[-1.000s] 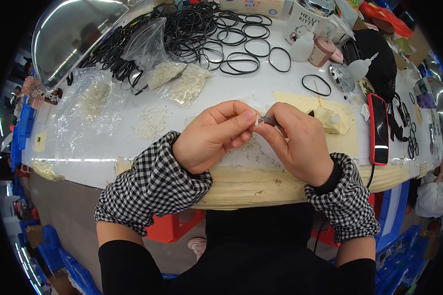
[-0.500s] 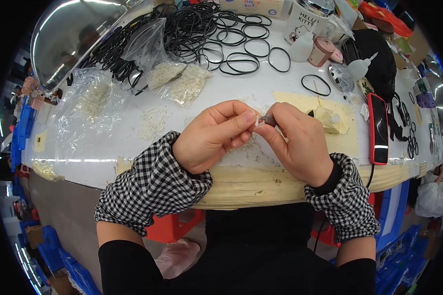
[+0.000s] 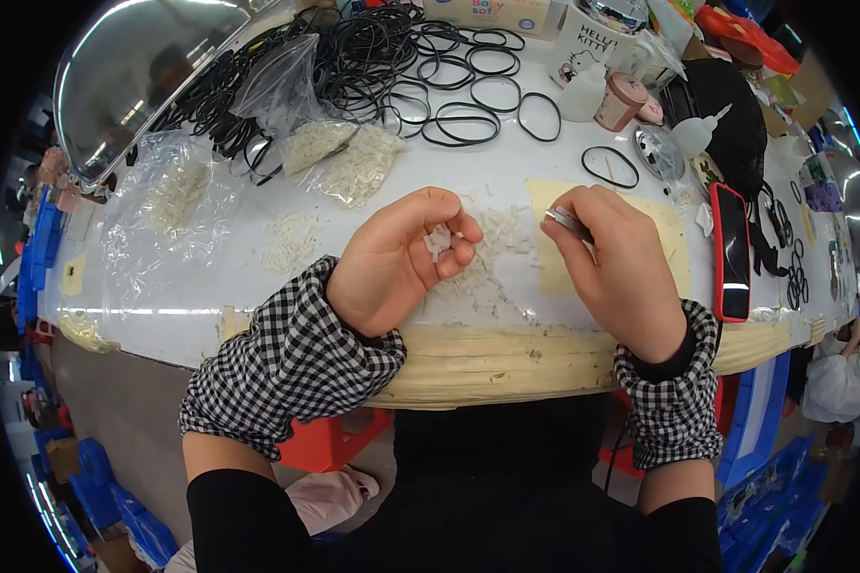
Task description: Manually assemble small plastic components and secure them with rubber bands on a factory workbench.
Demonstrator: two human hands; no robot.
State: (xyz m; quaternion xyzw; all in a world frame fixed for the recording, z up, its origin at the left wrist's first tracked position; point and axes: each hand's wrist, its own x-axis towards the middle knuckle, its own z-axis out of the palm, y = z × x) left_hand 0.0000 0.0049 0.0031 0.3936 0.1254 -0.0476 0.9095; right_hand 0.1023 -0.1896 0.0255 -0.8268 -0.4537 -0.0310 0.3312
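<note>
My left hand [image 3: 382, 263] is turned palm up, its fingers curled around several small white tube-like pieces [image 3: 439, 241]. Apart from it, to the right, my right hand [image 3: 623, 267] pinches a small grey metal tool [image 3: 566, 222] between thumb and fingers; its exact kind is too small to tell. Between the hands, a loose scatter of similar white pieces [image 3: 492, 253] lies on the white table. Another small heap [image 3: 291, 241] sits left of my left hand. Under my right hand lies a yellow sheet [image 3: 554, 265], partly covered by it.
Bags of white pieces [image 3: 363, 164] and a clear plastic sheet [image 3: 129, 239] lie at the left. Black rubber-like loops [image 3: 354, 67] pile up at the back. A red-cased phone [image 3: 731, 250], a squeeze bottle [image 3: 699, 132] and a pink jar [image 3: 621, 102] stand or lie right.
My hands have parted from where they met over the table. The right one moved right with the metal tool; the left one opened slightly, showing white pieces in its curled fingers.
</note>
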